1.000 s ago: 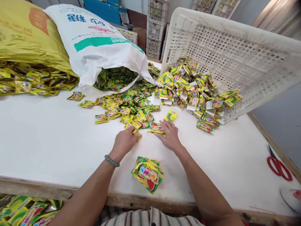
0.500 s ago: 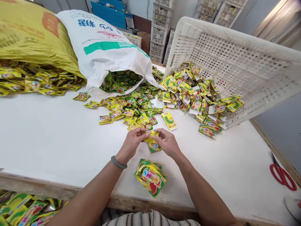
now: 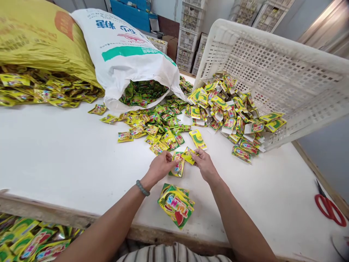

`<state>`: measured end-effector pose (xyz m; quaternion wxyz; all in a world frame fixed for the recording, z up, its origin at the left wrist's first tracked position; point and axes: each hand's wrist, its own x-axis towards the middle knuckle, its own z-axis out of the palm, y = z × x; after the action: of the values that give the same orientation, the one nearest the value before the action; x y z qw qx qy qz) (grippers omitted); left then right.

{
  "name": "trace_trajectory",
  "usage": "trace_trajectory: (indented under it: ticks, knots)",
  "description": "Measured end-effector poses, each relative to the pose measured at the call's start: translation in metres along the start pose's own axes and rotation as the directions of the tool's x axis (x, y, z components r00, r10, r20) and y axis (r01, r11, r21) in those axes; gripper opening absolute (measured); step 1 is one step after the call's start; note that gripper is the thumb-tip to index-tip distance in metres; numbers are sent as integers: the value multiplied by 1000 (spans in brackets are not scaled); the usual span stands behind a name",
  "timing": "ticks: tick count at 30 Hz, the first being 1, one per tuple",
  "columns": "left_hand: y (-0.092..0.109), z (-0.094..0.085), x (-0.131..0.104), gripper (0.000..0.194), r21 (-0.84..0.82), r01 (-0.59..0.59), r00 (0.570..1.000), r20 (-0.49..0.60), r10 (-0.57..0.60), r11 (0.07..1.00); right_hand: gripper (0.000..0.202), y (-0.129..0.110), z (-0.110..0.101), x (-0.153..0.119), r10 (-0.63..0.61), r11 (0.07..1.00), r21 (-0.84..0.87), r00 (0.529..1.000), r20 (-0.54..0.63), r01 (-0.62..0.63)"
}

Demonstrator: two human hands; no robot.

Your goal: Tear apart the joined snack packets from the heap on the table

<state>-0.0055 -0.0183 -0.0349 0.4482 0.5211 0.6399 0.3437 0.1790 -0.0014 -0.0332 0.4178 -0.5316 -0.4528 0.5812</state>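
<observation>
My left hand [image 3: 160, 166] is closed around the upper left of a small TWINS candy box [image 3: 177, 169], its thumb lying across the front. In my right hand [image 3: 206, 165], a yellow candy sachet [image 3: 187, 155] is pinched between thumb and fingers, just over the box's upper right edge. Nearer me on the white table lies a small stack of TWINS boxes [image 3: 176, 206]. A yellow box [image 3: 197, 139] rests flat beyond my right hand. Loose green and yellow sachets [image 3: 160, 133] are spread out beyond my left hand.
A white sack [image 3: 136, 62] spills sachets at the back, beside a yellow bag [image 3: 46, 40] on the left. The tilted white plastic crate [image 3: 272, 69] has a heap of open boxes [image 3: 225, 105] at its mouth. Red-handled scissors [image 3: 328, 207] lie far right. Packs [image 3: 35, 240] sit below the table edge.
The sachet was between both hands; now only my right hand has it, moved rightward. My left hand has come onto the candy box, which is turned more upright. The view has shifted slightly.
</observation>
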Motion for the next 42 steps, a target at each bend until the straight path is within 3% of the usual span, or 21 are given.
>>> trace_trajectory:
  ticks: [4, 8, 11, 15, 18, 20, 23, 28, 31, 34, 36, 38, 40, 42]
  knots:
    - [-1, 4, 1, 53, -298, 6, 1000, -14, -11, 954, 49, -10, 3, -4, 24, 991, 132, 999, 22, -27]
    - [11, 3, -3, 53, -513, 138, 986, 148, -71, 847, 47, -9, 6, -5, 11, 977, 211, 1000, 23, -16]
    - [18, 2, -7, 47, -595, 128, 980, 197, -10, 793, 42, -7, 8, -4, -30, 974, 224, 999, -24, 35]
    - [17, -4, -8, 42, -483, 16, 979, 187, 85, 875, 31, -14, 4, -2, -210, 977, 7, 969, -131, 213]
    - [15, -13, -8, 37, -291, -47, 957, 261, 127, 955, 19, -23, -4, -4, -353, 897, -301, 935, -45, 324]
    - [14, -17, -9, 37, -241, -53, 949, 289, 124, 969, 14, -29, -8, -6, -333, 825, -456, 939, 85, 334]
    - [14, -20, -9, 38, -285, -18, 952, 288, 104, 958, 15, -33, -9, -10, -207, 791, -534, 952, 224, 298]
    - [13, -21, -8, 42, -438, 155, 939, 344, 6, 886, 21, -35, 1, 0, -170, 818, -497, 947, 273, 290]
    - [14, -28, -6, 47, -496, 215, 964, 248, -100, 841, 29, -37, 10, 19, -205, 844, -490, 976, 79, 217]
    - [16, -39, -3, 47, -567, 181, 981, 50, -185, 804, 40, -36, 24, 41, -240, 739, -665, 965, -110, 107]
    - [16, -46, 0, 45, -606, 142, 970, -71, -232, 782, 40, -30, 38, 54, -194, 617, -786, 974, -117, 28]
    - [15, -50, 3, 43, -622, 122, 955, -138, -261, 774, 36, -21, 51, 62, -149, 557, -830, 983, -109, -8]
    - [14, -51, 4, 42, -624, 118, 952, -149, -267, 772, 33, -11, 58, 67, -154, 591, -807, 983, -103, 8]
    - [13, -50, 4, 43, -612, 125, 959, -127, -254, 781, 36, -3, 55, 67, -181, 692, -720, 978, -105, 51]
